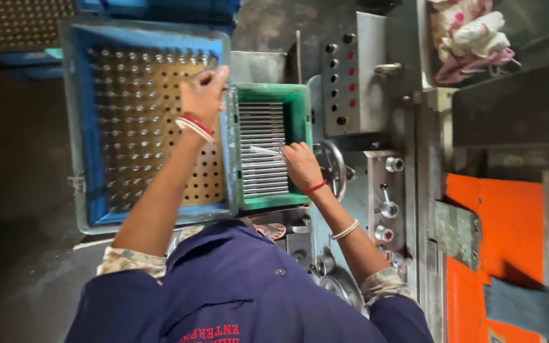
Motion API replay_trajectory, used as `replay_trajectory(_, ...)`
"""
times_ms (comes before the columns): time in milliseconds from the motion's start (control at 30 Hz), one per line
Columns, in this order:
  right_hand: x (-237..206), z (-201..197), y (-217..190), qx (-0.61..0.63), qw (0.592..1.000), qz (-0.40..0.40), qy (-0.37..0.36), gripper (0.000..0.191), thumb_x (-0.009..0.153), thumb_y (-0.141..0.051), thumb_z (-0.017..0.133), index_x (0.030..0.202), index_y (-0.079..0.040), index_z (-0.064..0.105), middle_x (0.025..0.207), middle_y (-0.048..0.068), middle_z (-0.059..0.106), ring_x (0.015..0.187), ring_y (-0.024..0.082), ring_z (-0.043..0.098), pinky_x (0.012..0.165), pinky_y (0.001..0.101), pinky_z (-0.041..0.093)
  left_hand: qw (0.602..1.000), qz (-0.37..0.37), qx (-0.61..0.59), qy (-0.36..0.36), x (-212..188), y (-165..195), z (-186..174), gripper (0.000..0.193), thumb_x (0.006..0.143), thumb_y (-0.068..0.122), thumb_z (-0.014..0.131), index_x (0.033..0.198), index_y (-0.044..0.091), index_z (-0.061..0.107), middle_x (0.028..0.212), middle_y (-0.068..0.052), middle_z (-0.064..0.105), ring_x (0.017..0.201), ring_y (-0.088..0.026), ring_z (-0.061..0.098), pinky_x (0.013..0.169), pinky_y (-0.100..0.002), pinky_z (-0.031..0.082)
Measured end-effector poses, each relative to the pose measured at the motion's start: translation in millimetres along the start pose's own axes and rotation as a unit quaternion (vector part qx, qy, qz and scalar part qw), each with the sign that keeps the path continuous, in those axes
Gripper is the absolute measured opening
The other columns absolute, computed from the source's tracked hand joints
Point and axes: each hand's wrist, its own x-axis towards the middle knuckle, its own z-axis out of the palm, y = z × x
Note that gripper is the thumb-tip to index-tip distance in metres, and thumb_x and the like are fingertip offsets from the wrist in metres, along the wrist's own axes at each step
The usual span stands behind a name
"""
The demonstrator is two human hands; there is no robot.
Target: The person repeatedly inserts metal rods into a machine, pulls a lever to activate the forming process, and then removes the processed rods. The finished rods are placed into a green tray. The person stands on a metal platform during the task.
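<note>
Pinching a thin rod [206, 77] over the blue crate [84, 127], left hand [203, 95]; right hand [300, 164] fingering rods in the green tray [300, 108].

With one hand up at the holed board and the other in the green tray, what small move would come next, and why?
Probably the left hand lowers the rod it seems to pinch into an open hole of the perforated board in the blue crate. Many holes already hold rods, while the near right part is bare. Meanwhile the right hand rests on the metal rods in the green tray.
</note>
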Motion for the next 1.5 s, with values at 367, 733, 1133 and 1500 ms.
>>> replay_trajectory(367, -13.4, 25.2, -4.2, 0.046, 0.998, -0.036, 0.023, 0.014, 0.089, -0.007, 0.066, 0.101, -0.006, 0.072, 0.098, 0.012, 0.069, 0.096, 0.034, 0.062, 0.085, 0.0418, 0.052, 0.851, -0.025, 0.519, -0.075, 42.7, -30.1, -40.9, 0.037, 0.096, 0.039, 0.07, 0.104, 0.004, 0.076, 0.108, -0.024, 0.072, 0.098, -0.041, 0.07, 0.085, -0.051, 0.055)
replay_trajectory(733, -55.5, -16.9, -26.8, 0.129, 0.98, 0.098, 0.118, 0.01, 0.088, -0.008, 0.074, 0.098, -0.006, 0.072, 0.09, 0.011, 0.068, 0.085, 0.03, 0.067, 0.074, 0.0372, 0.053, 0.767, 0.106, 0.625, -0.101, 91.6, -13.6, 6.6, 0.031, 0.097, 0.035, 0.065, 0.098, 0.007, 0.079, 0.099, -0.022, 0.075, 0.091, -0.04, 0.073, 0.076, -0.052, 0.058)
replay_trajectory(1133, 35.5, -117.0, -93.6, 0.153, 0.979, -0.03, 0.132, 0.018, 0.101, -0.02, 0.065, 0.107, -0.003, 0.065, 0.094, 0.014, 0.064, 0.087, 0.033, 0.061, 0.078, 0.0394, 0.048, 0.943, -0.003, 0.08, -0.322, -9.1, 37.9, -5.7, 0.053, 0.091, 0.057, 0.068, 0.085, 0.005, 0.075, 0.056, 0.0, 0.056, 0.047, -0.013, 0.052, 0.045, -0.033, 0.038)
replay_trajectory(1500, -18.3, -137.5, -101.7, -0.007, 0.979, 0.021, 0.202, 0.019, 0.102, -0.017, 0.061, 0.09, -0.003, 0.057, 0.087, 0.016, 0.057, 0.086, 0.038, 0.057, 0.077, 0.0478, 0.045, 0.814, -0.335, -0.35, -0.321, -37.7, -33.2, 71.5, 0.023, 0.102, 0.029, 0.058, 0.092, 0.009, 0.063, 0.086, -0.007, 0.069, 0.085, -0.023, 0.071, 0.086, -0.042, 0.06)
